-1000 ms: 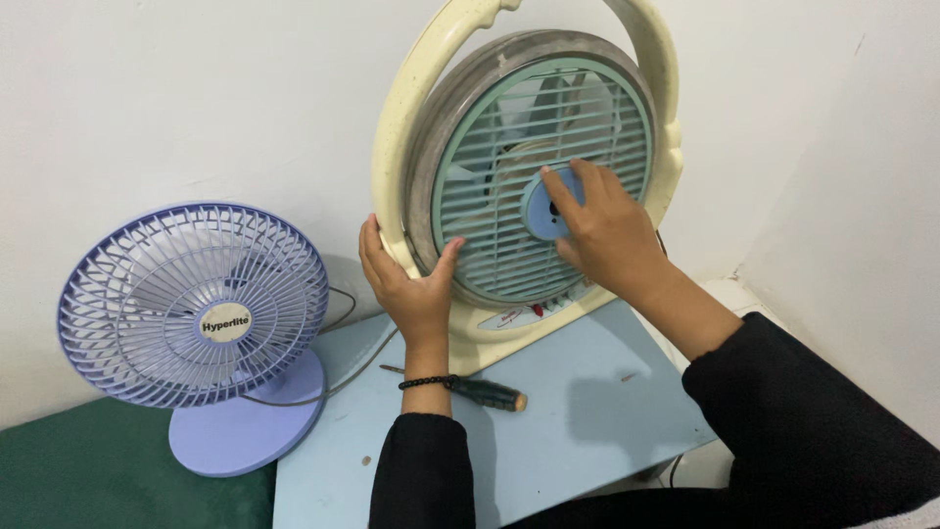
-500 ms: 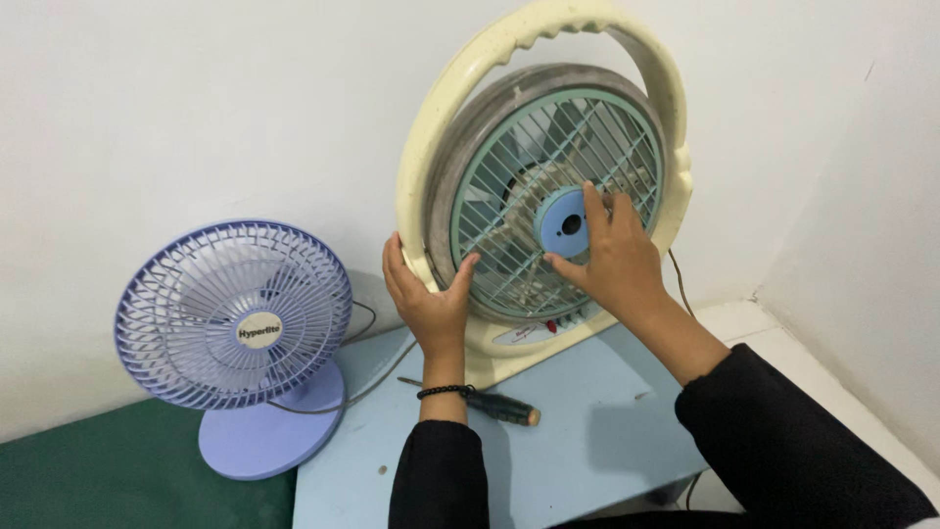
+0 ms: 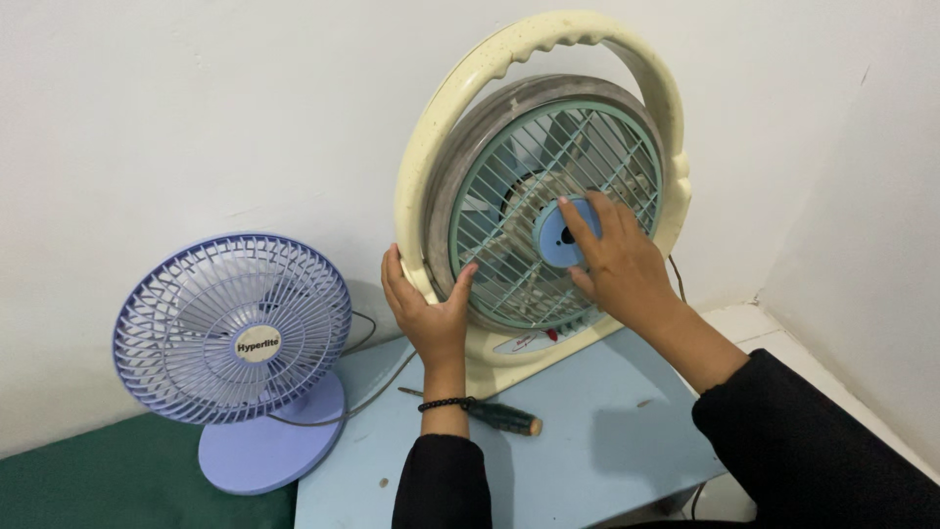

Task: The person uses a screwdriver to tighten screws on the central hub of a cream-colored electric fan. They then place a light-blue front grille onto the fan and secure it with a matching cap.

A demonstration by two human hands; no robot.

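Here the cream box fan (image 3: 443,167) stands upright on the blue tabletop (image 3: 607,441). The left hand (image 3: 431,313) has its grip closed around the stiff frame; the right hand (image 3: 617,264) lies flat, fingers apart, on the blue hub (image 3: 556,240). The thin grille (image 3: 509,245) looks fragile, the frame safer to hold.

You wear long black sleeves on both arms — loose, plain cloth ending at the wrists. Your left hand (image 3: 431,315) is bare, its wrist ringed by a dark beaded bracelet (image 3: 446,404); your right hand (image 3: 619,266) is bare too.

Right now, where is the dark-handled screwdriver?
The dark-handled screwdriver lies flat on the light blue tabletop, just in front of the cream box fan's base, tucked behind the left wrist.
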